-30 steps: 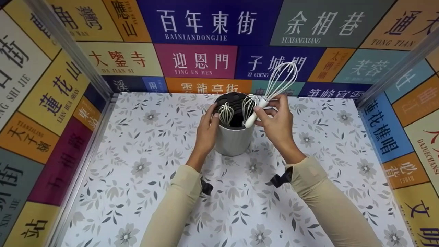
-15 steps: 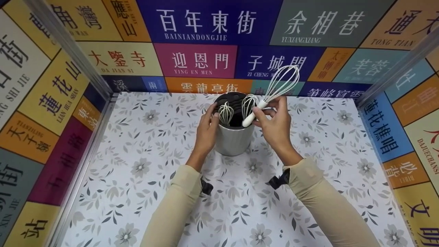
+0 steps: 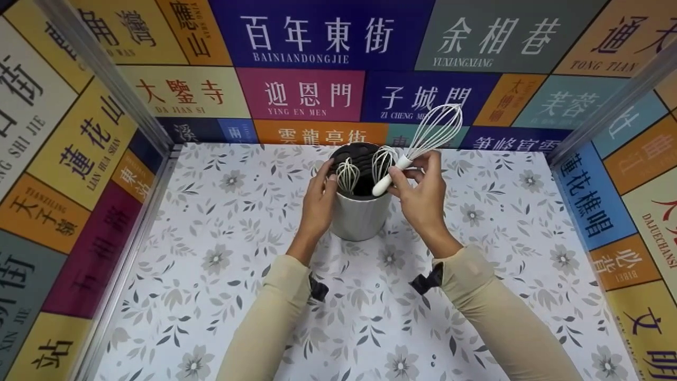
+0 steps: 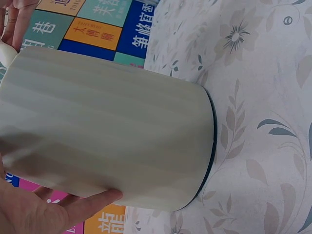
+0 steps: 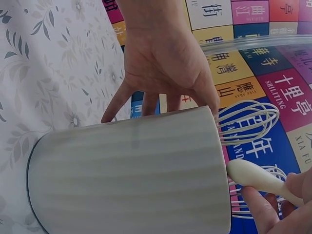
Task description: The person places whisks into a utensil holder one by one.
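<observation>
A grey ribbed utensil holder with a black top stands upright on the table. Two small whisks sit in its top with wire heads up: the left whisk and the right whisk. My right hand pinches a larger white whisk by its handle, wires up and tilted right; the handle's end is over the holder's rim. In the right wrist view that handle appears right at the rim. My left hand rests against the holder's left side, fairly straight fingers touching its wall.
A white floral cloth covers the table. Colourful panels with printed characters stand behind and on both sides. Clear strips run along the side edges. Each wrist wears a black mount.
My right hand has shifted slightly left and brought the larger whisk lower, its handle end further over the holder. The left hand and the holder stay put.
</observation>
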`<state>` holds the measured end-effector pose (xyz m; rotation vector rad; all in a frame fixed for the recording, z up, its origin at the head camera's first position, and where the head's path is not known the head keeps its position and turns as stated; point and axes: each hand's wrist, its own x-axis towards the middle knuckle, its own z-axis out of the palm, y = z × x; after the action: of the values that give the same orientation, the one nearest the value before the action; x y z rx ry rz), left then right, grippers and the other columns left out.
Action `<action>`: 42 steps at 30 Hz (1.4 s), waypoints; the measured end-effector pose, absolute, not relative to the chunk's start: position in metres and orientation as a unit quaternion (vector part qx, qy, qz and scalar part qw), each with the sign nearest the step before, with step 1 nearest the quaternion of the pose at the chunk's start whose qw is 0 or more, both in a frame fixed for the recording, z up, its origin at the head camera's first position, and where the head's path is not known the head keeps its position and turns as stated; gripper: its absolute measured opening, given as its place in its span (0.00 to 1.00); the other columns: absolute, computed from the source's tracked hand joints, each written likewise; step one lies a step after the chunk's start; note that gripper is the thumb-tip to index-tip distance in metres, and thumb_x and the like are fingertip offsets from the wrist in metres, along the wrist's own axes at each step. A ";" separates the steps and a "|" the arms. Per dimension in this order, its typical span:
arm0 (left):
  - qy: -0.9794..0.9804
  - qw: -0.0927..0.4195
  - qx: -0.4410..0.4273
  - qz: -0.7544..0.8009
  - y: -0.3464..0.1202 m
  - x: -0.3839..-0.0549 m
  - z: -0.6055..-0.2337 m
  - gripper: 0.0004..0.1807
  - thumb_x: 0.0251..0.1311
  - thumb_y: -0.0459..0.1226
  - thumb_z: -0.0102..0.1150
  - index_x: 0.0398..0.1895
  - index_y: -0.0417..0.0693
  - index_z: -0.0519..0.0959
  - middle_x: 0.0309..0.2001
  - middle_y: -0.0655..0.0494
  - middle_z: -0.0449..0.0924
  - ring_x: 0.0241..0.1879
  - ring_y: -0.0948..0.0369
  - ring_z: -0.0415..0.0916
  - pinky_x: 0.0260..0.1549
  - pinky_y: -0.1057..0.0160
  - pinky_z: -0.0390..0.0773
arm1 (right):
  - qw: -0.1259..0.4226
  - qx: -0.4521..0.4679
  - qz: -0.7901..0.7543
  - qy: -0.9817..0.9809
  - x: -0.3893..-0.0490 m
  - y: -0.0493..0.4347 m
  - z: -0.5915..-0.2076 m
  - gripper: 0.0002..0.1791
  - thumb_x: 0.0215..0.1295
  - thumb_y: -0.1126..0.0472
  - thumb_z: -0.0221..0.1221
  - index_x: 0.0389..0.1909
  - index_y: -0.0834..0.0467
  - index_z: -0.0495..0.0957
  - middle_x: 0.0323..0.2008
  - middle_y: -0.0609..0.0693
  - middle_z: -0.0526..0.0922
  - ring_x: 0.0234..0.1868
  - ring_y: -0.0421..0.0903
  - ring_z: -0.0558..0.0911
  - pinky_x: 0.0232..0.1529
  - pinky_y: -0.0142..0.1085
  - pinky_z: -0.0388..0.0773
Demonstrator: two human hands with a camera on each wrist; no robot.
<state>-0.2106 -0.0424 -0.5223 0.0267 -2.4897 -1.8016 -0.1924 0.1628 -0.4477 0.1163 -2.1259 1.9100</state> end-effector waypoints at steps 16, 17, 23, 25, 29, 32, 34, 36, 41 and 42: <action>-0.810 0.050 0.009 -0.584 -0.042 -0.210 -0.522 0.26 0.79 0.54 0.41 0.77 0.71 0.64 0.66 0.49 0.72 0.59 0.53 0.72 0.63 0.47 0.70 | 0.164 0.037 0.633 -0.756 -0.192 0.151 -0.453 0.24 0.66 0.70 0.64 0.58 0.68 0.65 0.47 0.65 0.76 0.45 0.58 0.84 0.40 0.46 0.86; -0.810 0.050 0.008 -0.584 -0.042 -0.210 -0.522 0.26 0.79 0.54 0.41 0.77 0.70 0.64 0.66 0.49 0.72 0.59 0.54 0.72 0.63 0.47 0.70 | 0.167 0.038 0.629 -0.758 -0.191 0.151 -0.454 0.25 0.66 0.70 0.65 0.58 0.68 0.65 0.46 0.66 0.76 0.45 0.58 0.83 0.39 0.46 0.86; -0.809 0.055 0.005 -0.585 -0.042 -0.210 -0.523 0.26 0.79 0.53 0.41 0.77 0.69 0.65 0.65 0.48 0.73 0.57 0.53 0.73 0.62 0.47 0.70 | 0.202 0.053 0.575 -0.791 -0.192 0.151 -0.456 0.23 0.63 0.65 0.70 0.55 0.62 0.72 0.42 0.58 0.81 0.40 0.50 0.85 0.38 0.34 0.84; -0.810 0.053 0.004 -0.583 -0.042 -0.210 -0.524 0.26 0.79 0.54 0.41 0.77 0.70 0.64 0.66 0.49 0.73 0.58 0.54 0.72 0.63 0.47 0.70 | 0.214 0.060 0.553 -0.803 -0.192 0.152 -0.456 0.21 0.62 0.65 0.70 0.53 0.61 0.74 0.42 0.55 0.82 0.40 0.48 0.85 0.44 0.33 0.80; -0.811 0.048 0.001 -0.583 -0.043 -0.211 -0.524 0.26 0.79 0.55 0.40 0.77 0.71 0.64 0.69 0.51 0.70 0.62 0.55 0.71 0.65 0.47 0.69 | 0.227 0.066 0.530 -0.815 -0.192 0.152 -0.457 0.18 0.60 0.65 0.71 0.49 0.61 0.76 0.41 0.53 0.82 0.40 0.48 0.86 0.51 0.38 0.75; -0.811 0.048 0.002 -0.583 -0.043 -0.211 -0.524 0.26 0.79 0.54 0.40 0.77 0.71 0.64 0.69 0.51 0.70 0.62 0.54 0.71 0.65 0.47 0.69 | 0.226 0.064 0.515 -0.824 -0.192 0.151 -0.456 0.18 0.59 0.65 0.71 0.47 0.61 0.76 0.41 0.54 0.82 0.39 0.48 0.86 0.52 0.41 0.75; -0.811 0.047 0.003 -0.583 -0.042 -0.210 -0.524 0.26 0.79 0.55 0.40 0.77 0.71 0.64 0.68 0.50 0.71 0.62 0.54 0.71 0.65 0.47 0.69 | 0.227 0.061 0.503 -0.832 -0.191 0.151 -0.455 0.18 0.59 0.65 0.71 0.47 0.61 0.76 0.40 0.54 0.82 0.39 0.49 0.86 0.52 0.41 0.74; -0.811 0.046 0.004 -0.583 -0.042 -0.211 -0.524 0.26 0.79 0.55 0.40 0.77 0.71 0.63 0.68 0.51 0.71 0.61 0.54 0.71 0.65 0.47 0.69 | 0.227 0.061 0.494 -0.837 -0.191 0.150 -0.454 0.17 0.58 0.66 0.71 0.46 0.62 0.76 0.40 0.55 0.81 0.39 0.49 0.86 0.52 0.41 0.74; -0.813 0.048 0.005 -0.581 -0.042 -0.212 -0.524 0.26 0.78 0.55 0.40 0.77 0.72 0.64 0.68 0.51 0.71 0.60 0.55 0.72 0.64 0.47 0.69 | 0.220 0.061 0.476 -0.849 -0.190 0.150 -0.452 0.22 0.55 0.68 0.72 0.50 0.63 0.76 0.43 0.55 0.80 0.39 0.50 0.86 0.46 0.39 0.79; -0.813 0.048 0.005 -0.581 -0.043 -0.212 -0.524 0.26 0.78 0.55 0.40 0.77 0.72 0.64 0.67 0.51 0.71 0.59 0.54 0.72 0.64 0.47 0.69 | 0.218 0.059 0.471 -0.853 -0.190 0.151 -0.451 0.24 0.54 0.68 0.72 0.51 0.63 0.76 0.44 0.55 0.79 0.40 0.50 0.86 0.44 0.39 0.80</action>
<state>-0.2118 -0.0426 -0.5242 0.0149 -2.4783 -1.7705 -0.1900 0.1507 -0.4512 0.1635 -2.3623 1.3030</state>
